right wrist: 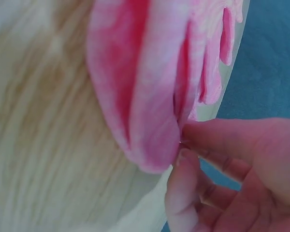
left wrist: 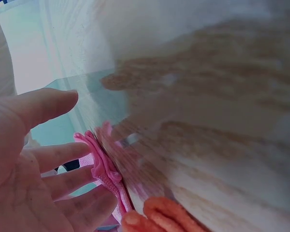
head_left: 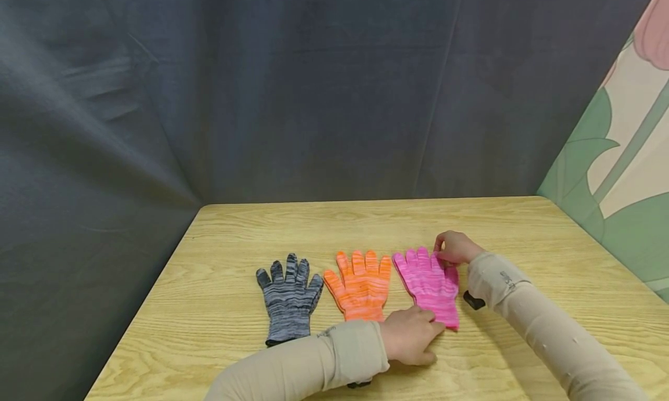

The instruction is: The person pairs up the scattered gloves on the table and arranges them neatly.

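Note:
A pink knit glove (head_left: 428, 282) lies flat on the wooden table, fingers pointing away from me. My right hand (head_left: 457, 247) pinches it at the upper right, by a finger of the glove; in the right wrist view, thumb and forefinger (right wrist: 198, 137) meet at its fabric. At the cuff end, my left hand (head_left: 412, 336) rests with fingers extended on the pink glove (left wrist: 104, 169), thumb apart. Left of it lies an orange knit glove (head_left: 364, 285), its cuff partly hidden behind my left wrist. A grey-and-black knit glove (head_left: 288, 302) lies farther left.
The gloves lie in a row on the light wooden table (head_left: 219, 232). A dark curtain (head_left: 324, 99) hangs behind the table and down its left side. On the right stands a wall (head_left: 627, 174) painted with flowers and leaves.

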A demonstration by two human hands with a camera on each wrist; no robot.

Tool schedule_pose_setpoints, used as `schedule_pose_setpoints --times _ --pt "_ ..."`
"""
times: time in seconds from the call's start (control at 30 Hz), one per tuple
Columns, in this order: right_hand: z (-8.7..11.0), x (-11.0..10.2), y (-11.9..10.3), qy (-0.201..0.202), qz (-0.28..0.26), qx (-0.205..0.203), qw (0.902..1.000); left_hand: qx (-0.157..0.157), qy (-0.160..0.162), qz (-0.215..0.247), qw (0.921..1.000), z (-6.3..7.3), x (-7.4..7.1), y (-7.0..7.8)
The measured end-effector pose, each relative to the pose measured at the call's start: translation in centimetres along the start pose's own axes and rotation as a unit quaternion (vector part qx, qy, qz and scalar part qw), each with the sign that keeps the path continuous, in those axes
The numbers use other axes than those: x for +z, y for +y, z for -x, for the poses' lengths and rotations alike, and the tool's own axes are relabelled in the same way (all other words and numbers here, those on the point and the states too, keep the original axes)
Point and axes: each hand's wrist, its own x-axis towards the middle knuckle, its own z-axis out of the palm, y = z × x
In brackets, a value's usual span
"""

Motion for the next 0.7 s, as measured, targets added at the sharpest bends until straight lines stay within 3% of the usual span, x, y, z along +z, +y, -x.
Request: schedule_pose_setpoints --times 0.37,0.7 --pt "-0.6 -0.4 -0.7 0.037 -0.009 -0.048 0.9981 0.008 -0.001 0.004 1.0 0.0 0.0 -0.2" --pt "-1.1 0.2 -1.1 0.054 0.006 -0.058 0.9969 0.008 0.003 -0.001 1.0 -0.1 0.1 -0.2"
